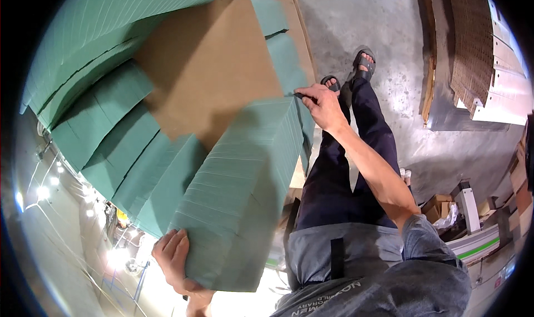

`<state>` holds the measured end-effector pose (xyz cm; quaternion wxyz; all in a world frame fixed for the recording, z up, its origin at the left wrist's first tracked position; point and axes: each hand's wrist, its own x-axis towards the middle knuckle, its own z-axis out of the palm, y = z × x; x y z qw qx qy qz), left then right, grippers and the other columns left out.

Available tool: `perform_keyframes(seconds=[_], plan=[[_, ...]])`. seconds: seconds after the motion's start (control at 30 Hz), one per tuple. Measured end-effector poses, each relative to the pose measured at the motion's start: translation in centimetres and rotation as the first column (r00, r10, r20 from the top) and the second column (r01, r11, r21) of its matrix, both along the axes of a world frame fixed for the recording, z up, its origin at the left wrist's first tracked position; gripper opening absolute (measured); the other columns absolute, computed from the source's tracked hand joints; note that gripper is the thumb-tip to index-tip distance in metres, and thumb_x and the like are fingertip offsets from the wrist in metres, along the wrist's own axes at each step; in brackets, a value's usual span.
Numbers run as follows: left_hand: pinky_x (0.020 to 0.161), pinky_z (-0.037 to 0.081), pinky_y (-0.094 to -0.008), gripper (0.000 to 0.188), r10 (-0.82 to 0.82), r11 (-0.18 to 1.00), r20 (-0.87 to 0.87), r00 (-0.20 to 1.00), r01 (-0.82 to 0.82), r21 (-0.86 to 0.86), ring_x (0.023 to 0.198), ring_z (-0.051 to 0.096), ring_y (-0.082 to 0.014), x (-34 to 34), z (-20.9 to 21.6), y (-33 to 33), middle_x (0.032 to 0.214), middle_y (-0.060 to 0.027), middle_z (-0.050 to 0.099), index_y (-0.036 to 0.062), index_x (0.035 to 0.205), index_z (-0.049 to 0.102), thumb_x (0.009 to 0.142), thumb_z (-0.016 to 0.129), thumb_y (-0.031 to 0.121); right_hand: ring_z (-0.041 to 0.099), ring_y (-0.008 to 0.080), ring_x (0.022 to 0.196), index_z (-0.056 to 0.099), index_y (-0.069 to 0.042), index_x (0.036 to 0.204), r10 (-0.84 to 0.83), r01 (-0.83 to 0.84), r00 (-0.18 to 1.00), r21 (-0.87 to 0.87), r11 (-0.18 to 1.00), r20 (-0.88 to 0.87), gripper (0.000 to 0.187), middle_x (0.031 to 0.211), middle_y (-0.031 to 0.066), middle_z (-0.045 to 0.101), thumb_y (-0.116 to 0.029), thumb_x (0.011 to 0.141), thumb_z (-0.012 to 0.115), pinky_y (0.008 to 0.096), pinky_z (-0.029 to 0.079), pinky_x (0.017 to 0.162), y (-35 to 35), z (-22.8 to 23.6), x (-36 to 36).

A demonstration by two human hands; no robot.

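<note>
A long stack of thin green sheets (233,189) stretches from the near left to the middle of the view. At its near end, my left hand (173,256) is closed around the lower left edge, with part of the fingers hidden. My right hand (322,106) is at the far right corner of the same stack, thumb and forefinger pinched together. A small dark bit shows at those fingertips; whether it is a thing or a gap between sheets, I cannot make out.
Further green stacks (125,150) line the left side, with a tall one (111,33) behind. Between them lies a brown board (214,55). Another green row (281,50) runs along its right edge. A dark wood-edged panel (431,55) and boxes (436,208) stand right, on grey concrete (384,16).
</note>
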<state>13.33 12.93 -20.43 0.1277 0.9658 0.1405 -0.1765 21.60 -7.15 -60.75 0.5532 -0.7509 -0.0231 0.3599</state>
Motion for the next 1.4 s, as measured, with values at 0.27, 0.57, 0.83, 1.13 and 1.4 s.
perform_keyframes(seconds=[0.27,0.57,0.83,1.13,1.4], plan=[[0.097,0.047,-0.0563,0.070,0.006,1.000,0.000,1.000,-0.006,0.006,0.112,0.059,-0.0392,-0.6,0.4,0.8,0.119,-0.0196,0.066,-0.0002,0.123,0.061,0.097,0.045,0.063,0.059,0.0256,0.088,0.073,-0.007,0.118,0.162,-0.155,0.985,0.109,0.982,-0.063,0.030,0.088,0.0109,0.060,0.000,0.089,0.066,0.0349,0.045,0.086,1.2,1.7,1.0],[0.097,0.048,-0.0565,0.070,-0.037,0.999,-0.035,0.999,0.038,0.014,0.110,0.059,-0.0385,-0.1,0.6,0.9,0.115,-0.0173,0.066,0.0026,0.120,0.062,0.105,0.014,0.051,0.064,0.0279,0.081,0.071,-0.003,0.119,0.181,-0.181,0.983,0.090,0.979,0.010,0.031,0.087,0.0151,0.064,0.000,0.088,0.067,0.0367,0.051,0.074,0.0,2.5,1.4],[0.093,0.047,-0.0508,0.058,-0.004,1.000,0.107,0.994,0.006,-0.014,0.102,0.063,-0.0391,-0.1,-0.6,0.5,0.109,-0.0185,0.071,-0.0010,0.112,0.068,0.098,0.035,0.044,0.062,0.0229,0.073,0.072,0.000,0.108,-0.033,0.060,0.989,0.189,0.980,-0.143,0.019,0.089,0.0123,0.068,-0.011,0.092,0.069,0.0333,0.051,0.068,0.0,13.4,1.2],[0.093,0.048,-0.0494,0.053,-0.058,0.998,0.162,0.985,0.056,0.017,0.101,0.066,-0.0377,0.4,-0.3,0.5,0.105,-0.0186,0.073,-0.0037,0.107,0.070,0.103,0.031,0.032,0.060,0.0152,0.071,0.073,-0.001,0.092,0.014,-0.026,1.000,0.503,0.864,0.028,0.008,0.080,0.0067,0.065,-0.005,0.086,0.076,0.0300,0.048,0.064,2.6,22.0,1.0],[0.091,0.049,-0.0491,0.048,-0.053,0.999,0.209,0.976,0.051,0.014,0.100,0.067,-0.0378,0.6,-1.5,0.1,0.104,-0.0187,0.073,-0.0050,0.104,0.071,0.098,0.038,0.030,0.057,0.0077,0.075,0.069,0.001,0.091,-0.213,0.254,0.940,0.130,0.958,-0.267,0.019,0.078,0.0010,0.064,-0.017,0.093,0.071,0.0269,0.045,0.067,1.8,11.5,-1.1]])
